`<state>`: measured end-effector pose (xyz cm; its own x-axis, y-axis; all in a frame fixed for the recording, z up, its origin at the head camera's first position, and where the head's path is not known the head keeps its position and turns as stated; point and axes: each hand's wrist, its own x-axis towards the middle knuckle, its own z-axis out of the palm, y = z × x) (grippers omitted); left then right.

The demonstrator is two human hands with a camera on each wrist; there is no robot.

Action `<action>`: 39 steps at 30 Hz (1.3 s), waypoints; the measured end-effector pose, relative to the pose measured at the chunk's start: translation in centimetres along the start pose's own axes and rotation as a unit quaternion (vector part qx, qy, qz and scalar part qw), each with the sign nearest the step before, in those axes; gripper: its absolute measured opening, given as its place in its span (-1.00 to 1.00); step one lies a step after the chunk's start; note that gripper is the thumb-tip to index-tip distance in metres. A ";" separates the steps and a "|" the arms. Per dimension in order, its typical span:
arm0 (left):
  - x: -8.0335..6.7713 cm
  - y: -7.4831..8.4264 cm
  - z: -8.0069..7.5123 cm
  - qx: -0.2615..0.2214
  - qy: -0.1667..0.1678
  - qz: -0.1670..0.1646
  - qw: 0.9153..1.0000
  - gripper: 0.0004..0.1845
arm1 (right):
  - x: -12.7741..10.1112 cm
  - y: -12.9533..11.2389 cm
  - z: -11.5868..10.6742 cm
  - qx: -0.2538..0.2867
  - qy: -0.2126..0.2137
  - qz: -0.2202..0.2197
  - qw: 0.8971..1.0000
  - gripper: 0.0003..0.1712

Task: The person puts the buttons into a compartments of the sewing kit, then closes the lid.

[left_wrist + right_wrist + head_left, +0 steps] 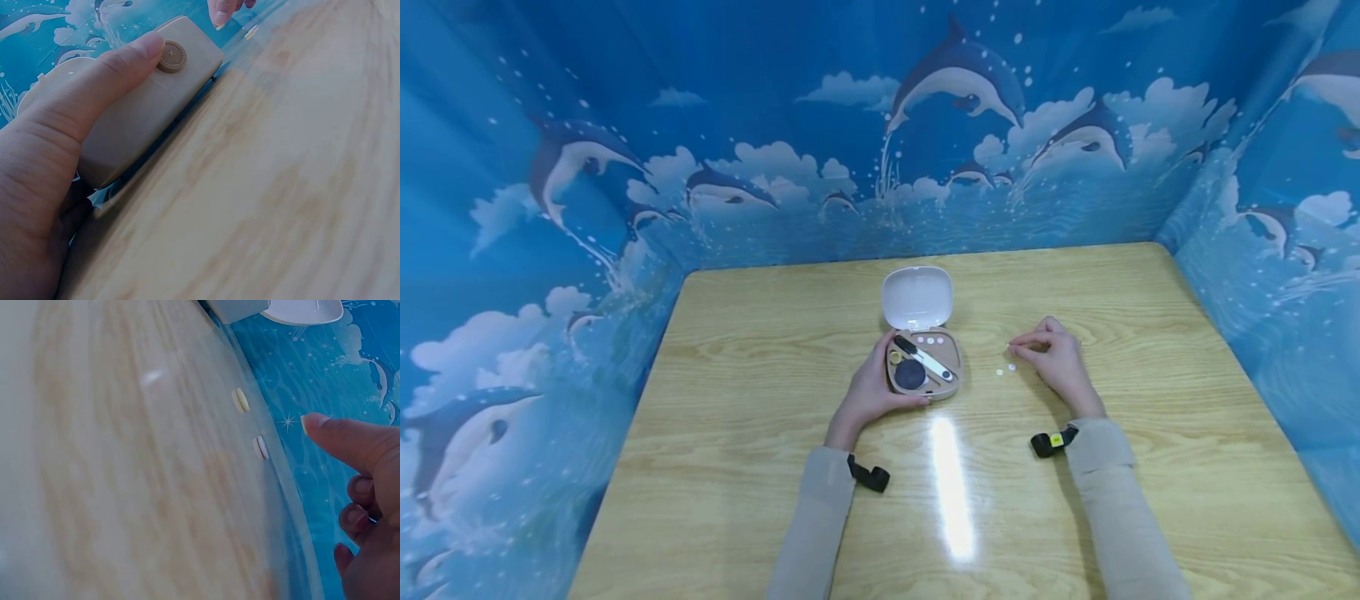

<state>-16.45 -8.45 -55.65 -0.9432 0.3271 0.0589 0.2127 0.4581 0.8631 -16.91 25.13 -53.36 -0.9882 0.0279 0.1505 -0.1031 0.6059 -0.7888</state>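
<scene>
My left hand (pixel 871 385) grips an open sewing-kit box (pixel 957 358) from its left side, with the thumb along the front wall beside the button-shaped catch (pixel 173 57). Inside lie a black-and-white tool (pixel 931 363), a dark round piece (pixel 910 375), a small gold piece (pixel 895 357) and a row of small white buttons (pixel 931 341). To the right of the box, thumb and forefinger of my right hand (pixel 1060 361) pinch a tiny pale button (pixel 304 424). Two more small buttons, one yellowish (pixel 241 400) and one whitish (pixel 262 447), lie on the table near it.
The box's white lid (pixel 917 297) stands raised at the back. A wood-grain table (pixel 737 375) lies beneath everything, with a bright reflection in front of the box. Blue dolphin-print curtains (pixel 820 125) enclose its back and sides.
</scene>
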 end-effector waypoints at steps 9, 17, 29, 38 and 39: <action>0.0 0.1 -0.1 0.000 -0.001 0.000 1.000 0.41 | 0.4 -1.1 -0.1 0.003 -0.001 -0.001 1.000 -0.78; 0.0 0.2 0.0 0.003 0.005 0.001 1.000 0.42 | 0.9 -2.5 0.1 0.027 -0.007 -0.001 1.000 -0.77; 0.0 0.0 0.0 0.004 0.005 0.004 1.000 0.41 | 1.9 -4.8 1.0 0.044 -0.012 -0.017 0.999 -0.77; 0.0 -0.1 0.0 -0.005 0.008 0.017 1.000 0.41 | 2.3 -6.3 2.7 0.063 -0.031 -0.021 0.997 -0.80; 0.0 -0.1 0.0 -0.004 0.008 0.017 1.000 0.41 | 2.3 -6.5 3.0 0.065 -0.035 -0.022 0.997 -0.80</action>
<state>-16.50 -8.47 -55.77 -0.9394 0.3289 0.0967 0.2430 0.4398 0.8646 -18.89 18.90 -49.65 -0.9873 -0.0551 0.1489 -0.1565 0.4968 -0.8537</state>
